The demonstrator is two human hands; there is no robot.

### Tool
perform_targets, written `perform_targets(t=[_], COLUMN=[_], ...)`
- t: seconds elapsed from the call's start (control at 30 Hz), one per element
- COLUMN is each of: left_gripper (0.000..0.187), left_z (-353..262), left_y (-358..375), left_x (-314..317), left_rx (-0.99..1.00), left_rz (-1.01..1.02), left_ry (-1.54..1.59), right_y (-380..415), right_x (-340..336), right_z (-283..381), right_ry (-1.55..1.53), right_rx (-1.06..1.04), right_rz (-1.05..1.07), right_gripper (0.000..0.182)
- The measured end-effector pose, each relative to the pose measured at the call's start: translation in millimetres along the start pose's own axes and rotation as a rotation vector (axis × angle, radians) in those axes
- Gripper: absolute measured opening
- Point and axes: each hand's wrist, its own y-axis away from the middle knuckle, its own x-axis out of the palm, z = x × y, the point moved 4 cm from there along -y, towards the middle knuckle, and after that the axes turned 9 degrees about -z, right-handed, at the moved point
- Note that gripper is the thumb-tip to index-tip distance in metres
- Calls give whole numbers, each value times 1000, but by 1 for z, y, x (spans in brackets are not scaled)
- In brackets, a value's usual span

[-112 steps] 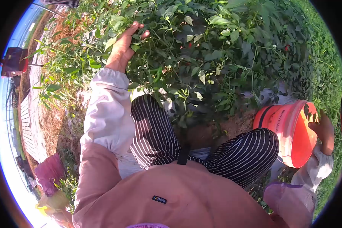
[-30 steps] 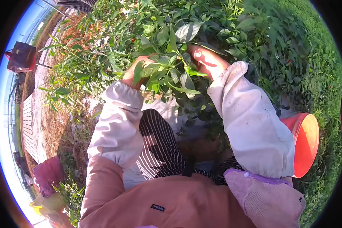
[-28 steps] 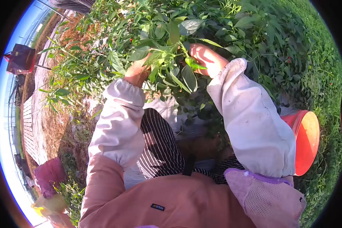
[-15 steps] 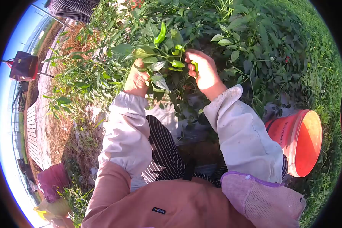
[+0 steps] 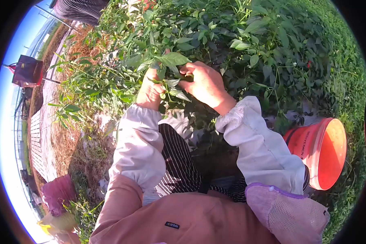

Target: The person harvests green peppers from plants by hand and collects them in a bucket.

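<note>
Largest first: leafy green plants [image 5: 280, 61] fill the upper view ahead of you. Your pinkish-brown top [image 5: 199, 219] spans the bottom edge, above it your dark striped trousers [image 5: 177, 158]. The orange-red bucket [image 5: 303, 144] sits to your right, well apart from your hands, its mouth facing the right edge of view. Your right hand [image 5: 207, 84] is at the sprig, thumb and index finger curled toward each other; leaves hide the contact, so cannot tell whether they pinch anything. Your left hand [image 5: 149, 92] has its fingers folded around the leafy sprig [image 5: 173, 59], tips partly hidden. Sprig: between your hands, in front of the plants, broad leaf on top.
</note>
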Motion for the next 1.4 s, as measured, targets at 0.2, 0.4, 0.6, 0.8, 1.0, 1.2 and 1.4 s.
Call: perform_targets(t=[0.2, 0.4, 0.6, 0.8, 1.0, 1.2, 1.4], left_gripper=[23, 21, 41, 53, 37, 29, 65], left_z=[10, 19, 9, 3, -1, 11, 28], left_y=[-1, 16, -36, -12, 3, 17, 21], left_x=[26, 53, -25, -1, 10, 36, 97], left_rx=[112, 550, 272, 293, 457, 329, 170], left_rz=[-372, -484, -347, -374, -188, 448, 555], left_ry=[-34, -1149, -192, -449, -765, -1082, -940], right_y=[-8, -39, 54, 195, 165, 78, 26], right_x=[6, -36, -54, 6, 10, -39, -58], right_z=[4, 36, -73, -149, -98, -115, -74], right_ry=[-66, -1296, -870, -312, -859, -1220, -1150], right_rx=[42, 638, 971, 870, 1336, 1269, 1133], right_rz=[158, 787, 765, 886, 974, 600, 506], right_gripper=[17, 30, 15, 7, 11, 27, 27])
